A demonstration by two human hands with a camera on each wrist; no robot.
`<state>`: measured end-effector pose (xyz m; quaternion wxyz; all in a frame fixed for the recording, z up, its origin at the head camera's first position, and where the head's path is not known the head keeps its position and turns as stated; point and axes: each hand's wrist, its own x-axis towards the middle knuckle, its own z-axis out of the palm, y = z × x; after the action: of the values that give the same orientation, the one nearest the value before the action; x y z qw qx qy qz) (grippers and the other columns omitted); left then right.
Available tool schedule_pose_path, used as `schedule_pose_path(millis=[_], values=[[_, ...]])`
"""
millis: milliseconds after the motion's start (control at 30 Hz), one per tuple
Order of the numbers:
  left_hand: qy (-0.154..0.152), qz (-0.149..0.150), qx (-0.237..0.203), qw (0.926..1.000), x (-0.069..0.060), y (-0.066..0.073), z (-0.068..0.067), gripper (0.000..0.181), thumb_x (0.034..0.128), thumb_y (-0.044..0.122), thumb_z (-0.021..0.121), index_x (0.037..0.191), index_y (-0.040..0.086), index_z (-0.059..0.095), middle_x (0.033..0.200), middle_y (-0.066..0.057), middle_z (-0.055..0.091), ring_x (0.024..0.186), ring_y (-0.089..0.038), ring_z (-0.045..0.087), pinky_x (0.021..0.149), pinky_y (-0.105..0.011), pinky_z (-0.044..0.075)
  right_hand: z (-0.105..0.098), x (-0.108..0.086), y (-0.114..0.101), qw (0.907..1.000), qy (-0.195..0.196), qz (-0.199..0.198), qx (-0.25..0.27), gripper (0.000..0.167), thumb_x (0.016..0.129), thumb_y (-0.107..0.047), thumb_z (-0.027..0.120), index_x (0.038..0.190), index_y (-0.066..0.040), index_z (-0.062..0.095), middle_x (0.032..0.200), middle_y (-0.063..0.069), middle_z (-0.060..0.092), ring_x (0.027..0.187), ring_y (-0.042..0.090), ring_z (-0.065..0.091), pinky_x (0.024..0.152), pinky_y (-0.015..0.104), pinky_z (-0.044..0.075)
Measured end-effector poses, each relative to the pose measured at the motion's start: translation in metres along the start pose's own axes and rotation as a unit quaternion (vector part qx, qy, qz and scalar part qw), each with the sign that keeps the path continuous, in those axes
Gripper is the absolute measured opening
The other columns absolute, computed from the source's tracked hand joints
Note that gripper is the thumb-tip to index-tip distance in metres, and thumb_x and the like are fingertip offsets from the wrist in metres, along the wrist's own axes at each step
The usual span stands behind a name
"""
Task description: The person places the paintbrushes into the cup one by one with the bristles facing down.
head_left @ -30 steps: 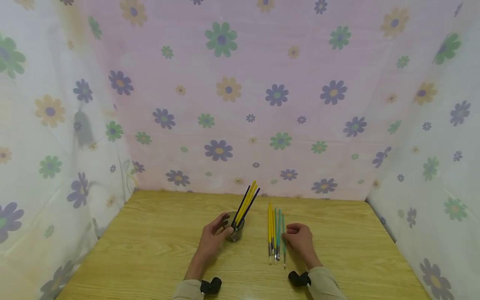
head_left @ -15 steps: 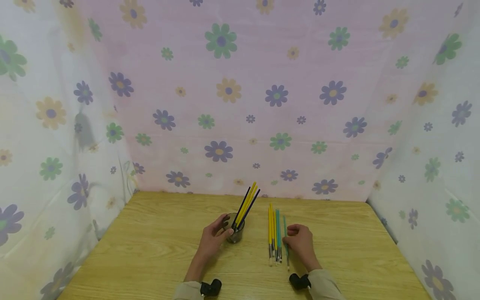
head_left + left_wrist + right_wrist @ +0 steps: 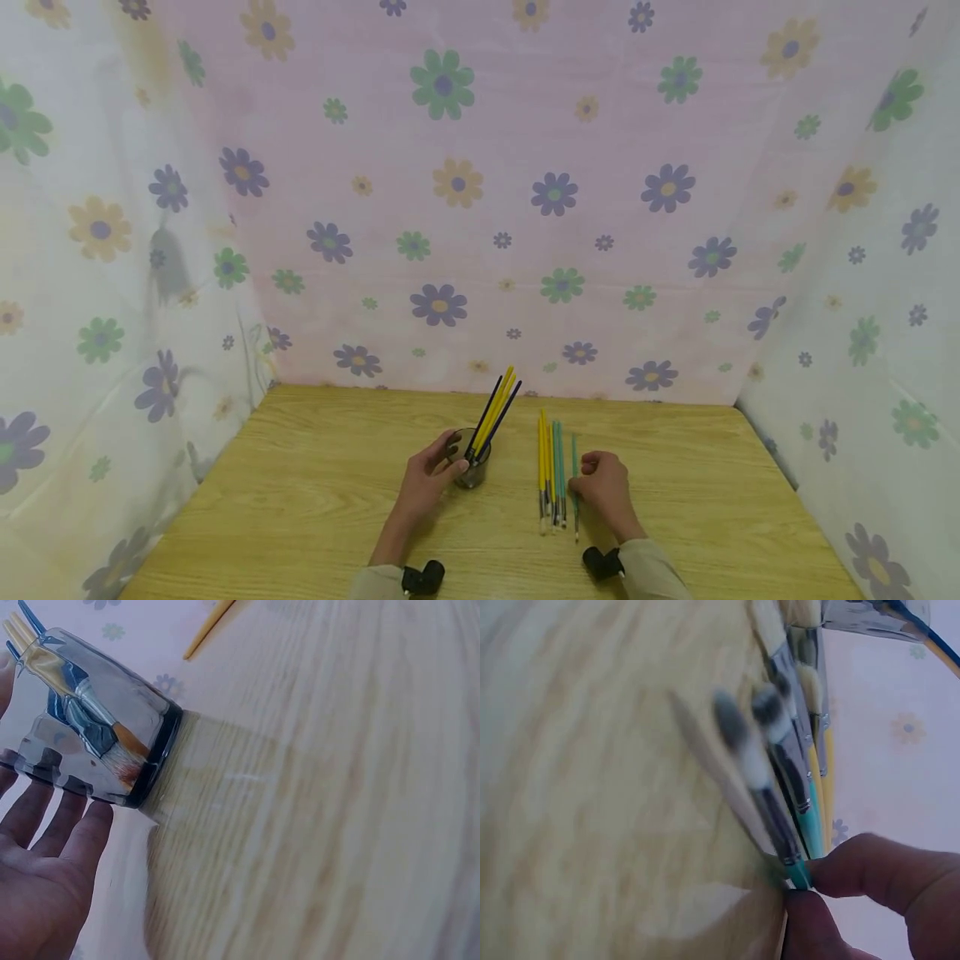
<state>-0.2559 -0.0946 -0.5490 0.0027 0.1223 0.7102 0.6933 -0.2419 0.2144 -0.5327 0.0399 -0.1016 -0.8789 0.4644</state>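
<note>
My left hand [image 3: 422, 487] grips a clear drinking glass [image 3: 472, 477], its fingers and thumb around the wall. Yellow and dark blue paintbrushes [image 3: 497, 412] lean out of the glass to the right, bristles down, as the left wrist view also shows. Thumb and finger of my right hand [image 3: 606, 490] pinch a thin teal paintbrush [image 3: 769, 810]; its bristles point toward me, and part of its handle is hidden by the fingers. Just left of it lie several loose brushes, some yellow paintbrushes [image 3: 542, 454] and some teal paintbrushes [image 3: 560, 467], side by side.
A wood-grain table [image 3: 300, 500] carries everything. Flowered cloth [image 3: 480, 208] rises along its back and both sides. Each wrist wears a small black camera, such as the left camera [image 3: 424, 577].
The teal paintbrush in my right hand has shifted slightly right, widening the gap from the loose row. My left hand stays on the glass.
</note>
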Motion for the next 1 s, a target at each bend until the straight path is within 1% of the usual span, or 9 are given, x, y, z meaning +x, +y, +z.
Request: schedule_pose_path(millis=[133, 200, 333, 500, 633, 733, 867, 1000], values=[[-0.004, 0.007, 0.006, 0.9999, 0.0, -0.001, 0.0, 0.064, 0.0966, 0.009, 0.07, 0.153, -0.004, 0.041, 0.151, -0.025, 0.049, 0.139, -0.043, 0.046, 0.114, -0.053, 0.041, -0.001, 0.003, 0.002, 1.0, -0.005, 0.005, 0.003, 0.047, 0.072, -0.002, 0.077, 0.114, 0.014, 0.066, 0.097, 0.02, 0.069, 0.087, 0.029, 0.065, 0.071, 0.041, 0.059], [-0.001, 0.003, 0.006, 1.0, 0.0, 0.0, 0.0, 0.065, 0.0964, 0.009, 0.07, 0.153, -0.004, 0.041, 0.151, -0.024, 0.049, 0.14, -0.043, 0.046, 0.115, -0.053, 0.041, -0.001, 0.004, 0.004, 0.9998, -0.012, 0.01, 0.013, 0.047, 0.073, -0.002, 0.075, 0.116, 0.014, 0.066, 0.099, 0.02, 0.07, 0.088, 0.028, 0.066, 0.071, 0.04, 0.06], [0.001, 0.0, 0.005, 1.0, 0.0, 0.0, 0.0, 0.066, 0.0962, 0.009, 0.071, 0.153, -0.004, 0.04, 0.15, -0.023, 0.05, 0.141, -0.043, 0.045, 0.115, -0.054, 0.039, -0.004, 0.006, 0.007, 0.9974, -0.026, 0.028, 0.061, 0.044, 0.079, -0.001, 0.074, 0.119, 0.015, 0.065, 0.1, 0.022, 0.07, 0.089, 0.028, 0.067, 0.072, 0.038, 0.06], [0.003, -0.002, 0.005, 1.0, 0.0, -0.001, -0.001, 0.065, 0.0959, 0.009, 0.071, 0.153, -0.003, 0.041, 0.15, -0.022, 0.051, 0.141, -0.043, 0.045, 0.116, -0.055, 0.039, -0.007, 0.006, 0.011, 0.9891, -0.034, 0.053, 0.133, 0.044, 0.084, 0.0, 0.074, 0.123, 0.015, 0.063, 0.104, 0.022, 0.069, 0.089, 0.022, 0.067, 0.073, 0.033, 0.06], [0.003, -0.004, 0.004, 1.0, -0.001, 0.0, -0.001, 0.065, 0.096, 0.009, 0.071, 0.153, -0.002, 0.041, 0.15, -0.022, 0.05, 0.141, -0.042, 0.045, 0.116, -0.054, 0.039, -0.008, 0.004, 0.013, 0.9759, -0.041, 0.068, 0.203, 0.047, 0.087, 0.004, 0.073, 0.129, 0.015, 0.059, 0.108, 0.021, 0.067, 0.088, 0.018, 0.067, 0.074, 0.031, 0.062], [0.001, -0.005, 0.002, 1.0, -0.001, 0.0, -0.001, 0.065, 0.0959, 0.009, 0.071, 0.153, -0.002, 0.041, 0.151, -0.023, 0.05, 0.141, -0.041, 0.045, 0.116, -0.053, 0.04, -0.008, 0.003, 0.013, 0.9627, -0.045, 0.069, 0.258, 0.049, 0.088, 0.007, 0.071, 0.134, 0.015, 0.056, 0.114, 0.023, 0.065, 0.088, 0.018, 0.069, 0.075, 0.033, 0.063], [0.0, -0.001, 0.004, 1.0, -0.001, 0.0, -0.001, 0.065, 0.0962, 0.009, 0.071, 0.153, -0.002, 0.042, 0.15, -0.024, 0.05, 0.14, -0.042, 0.046, 0.114, -0.052, 0.042, -0.006, 0.001, 0.014, 0.946, -0.043, 0.061, 0.315, 0.05, 0.091, 0.008, 0.066, 0.139, 0.012, 0.052, 0.122, 0.024, 0.064, 0.088, 0.016, 0.072, 0.078, 0.032, 0.064], [0.001, -0.006, -0.004, 1.0, -0.001, 0.001, 0.0, 0.065, 0.0959, 0.009, 0.071, 0.153, -0.002, 0.042, 0.15, -0.023, 0.05, 0.14, -0.042, 0.046, 0.114, -0.05, 0.043, -0.002, 0.0, 0.015, 0.9285, -0.028, 0.044, 0.368, 0.053, 0.093, 0.008, 0.064, 0.144, 0.01, 0.048, 0.125, 0.022, 0.063, 0.09, 0.013, 0.073, 0.081, 0.032, 0.063]])
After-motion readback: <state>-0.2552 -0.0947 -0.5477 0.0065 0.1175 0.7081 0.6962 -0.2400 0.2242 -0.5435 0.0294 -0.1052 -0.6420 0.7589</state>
